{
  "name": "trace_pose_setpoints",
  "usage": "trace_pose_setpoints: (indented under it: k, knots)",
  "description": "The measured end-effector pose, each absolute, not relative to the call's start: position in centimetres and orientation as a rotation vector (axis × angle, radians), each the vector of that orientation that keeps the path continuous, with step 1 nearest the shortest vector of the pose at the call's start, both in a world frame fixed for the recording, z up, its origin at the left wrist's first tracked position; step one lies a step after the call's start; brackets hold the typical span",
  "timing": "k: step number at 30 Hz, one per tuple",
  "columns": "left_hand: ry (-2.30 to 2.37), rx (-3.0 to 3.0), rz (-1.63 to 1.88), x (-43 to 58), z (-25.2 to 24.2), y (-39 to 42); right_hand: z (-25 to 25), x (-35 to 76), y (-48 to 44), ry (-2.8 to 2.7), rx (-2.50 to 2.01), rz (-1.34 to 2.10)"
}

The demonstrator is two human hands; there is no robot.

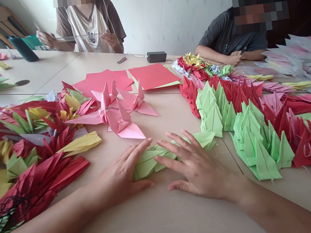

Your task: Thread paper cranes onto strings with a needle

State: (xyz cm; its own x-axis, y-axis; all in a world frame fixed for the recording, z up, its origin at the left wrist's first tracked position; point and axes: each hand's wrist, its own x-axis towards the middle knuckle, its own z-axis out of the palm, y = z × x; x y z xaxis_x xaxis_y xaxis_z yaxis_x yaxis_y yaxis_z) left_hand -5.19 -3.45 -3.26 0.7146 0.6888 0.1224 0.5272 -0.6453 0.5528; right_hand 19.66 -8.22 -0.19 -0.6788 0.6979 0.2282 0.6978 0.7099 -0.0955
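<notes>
2 open hands suit paper like this: my left hand (120, 176) curves around the left end of the green folded paper (148, 162), thumb and fingers apart, while my right hand (195, 168) spreads its fingers over the middle. Neither is closed on anything; how hard my fingertips press, I can't tell. The green folded paper lies low on the table (169, 221), between and partly beneath my hands. I'd judge that light, even pressure works best, nudging from the ends so the layers line up without bent points. Pink paper cranes (123, 124) sit just beyond my left fingertips, and an upright green stack (253, 142) stands near my right hand, so small sideways movements seem safest.
</notes>
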Motion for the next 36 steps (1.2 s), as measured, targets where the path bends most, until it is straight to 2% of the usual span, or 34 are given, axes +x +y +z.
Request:
trace_pose_setpoints:
  k: [5,9,12,17,25,36]
  knots:
    - [0.881,2.539,0.482,-5.3,-2.9,-3.3,-0.5,19.7,-8.1,-2.708,-1.158,0.047]
    - [0.805,2.629,0.656,-5.8,-1.7,-3.2,-0.2,21.2,-7.4,-2.4,-1.144,-0.035]
    - [0.803,2.729,0.629,-5.9,-1.1,-3.2,-0.4,22.6,-6.7,-2.165,-1.207,-0.085]
    - [0.832,2.771,0.448,-5.5,-1.2,-3.0,-1.6,24.0,-5.5,-1.981,-1.286,0.094]
    - [0.753,2.989,0.545,-4.3,-0.7,-3.7,-1.9,23.6,-5.4,-1.789,-1.288,0.27]
    - [0.78,2.908,0.129,0.1,1.5,-3.3,-2.6,24.1,-5.0,-1.454,-1.212,0.417]
